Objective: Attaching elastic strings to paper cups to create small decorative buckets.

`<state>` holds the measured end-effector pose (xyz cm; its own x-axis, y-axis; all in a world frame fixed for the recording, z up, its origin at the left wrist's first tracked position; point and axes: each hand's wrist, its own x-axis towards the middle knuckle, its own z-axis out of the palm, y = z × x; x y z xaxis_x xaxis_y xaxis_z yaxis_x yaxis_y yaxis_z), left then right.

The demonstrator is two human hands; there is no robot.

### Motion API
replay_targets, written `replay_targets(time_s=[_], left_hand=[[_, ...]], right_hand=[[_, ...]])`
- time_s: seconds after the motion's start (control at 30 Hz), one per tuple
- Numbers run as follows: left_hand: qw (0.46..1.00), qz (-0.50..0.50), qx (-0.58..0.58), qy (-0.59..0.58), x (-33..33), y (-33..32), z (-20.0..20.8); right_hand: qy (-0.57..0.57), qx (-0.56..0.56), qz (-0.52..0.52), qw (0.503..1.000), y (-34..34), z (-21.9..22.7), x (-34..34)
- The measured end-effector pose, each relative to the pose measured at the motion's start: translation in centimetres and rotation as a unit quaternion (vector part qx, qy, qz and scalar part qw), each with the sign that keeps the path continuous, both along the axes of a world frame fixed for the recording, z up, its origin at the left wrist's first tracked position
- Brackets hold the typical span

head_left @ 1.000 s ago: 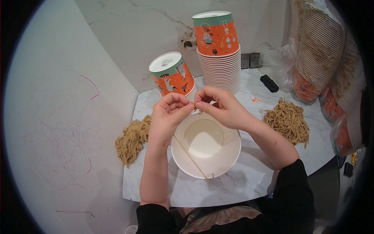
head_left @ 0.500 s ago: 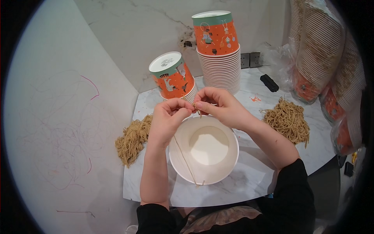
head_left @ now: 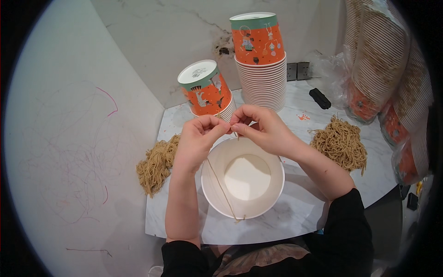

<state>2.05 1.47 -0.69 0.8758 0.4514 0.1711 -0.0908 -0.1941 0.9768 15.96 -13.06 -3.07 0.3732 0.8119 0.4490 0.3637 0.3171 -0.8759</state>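
I see the open paper bucket [head_left: 243, 183] on the table [head_left: 295, 217], near its front edge, directly before me. My left hand [head_left: 196, 143] and right hand [head_left: 263, 129] meet above its back rim, and a cord [head_left: 221, 187] runs from them down across the bucket's left side to its front rim. One bundle of cords [head_left: 157, 164] lies left of the bucket, another bundle [head_left: 341, 143] right. Behind stand two stacks of cups: a short stack [head_left: 207, 90] (on the left) and a tall stack [head_left: 260, 55]. Bagged cups [head_left: 383, 60] lean at far right.

Marble table [head_left: 295, 217]: white bowl [head_left: 243, 184], cup stacks [head_left: 263, 78], string bundles [head_left: 341, 143] (both sides).
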Motion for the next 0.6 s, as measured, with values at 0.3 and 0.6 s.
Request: replay_targets(time_s=[0.3, 0.6], left_hand=[[1.000, 0.000, -0.004, 0.001, -0.39, 0.65, 0.34], [0.998, -0.010, 0.032, 0.052, -0.70, -0.22, 0.56]], right_hand=[[-0.138, 0.017, -0.054, 0.989, 0.00, -0.29, 0.28], [-0.166, 0.005, -0.079, 0.983, -0.13, -0.21, 0.25]])
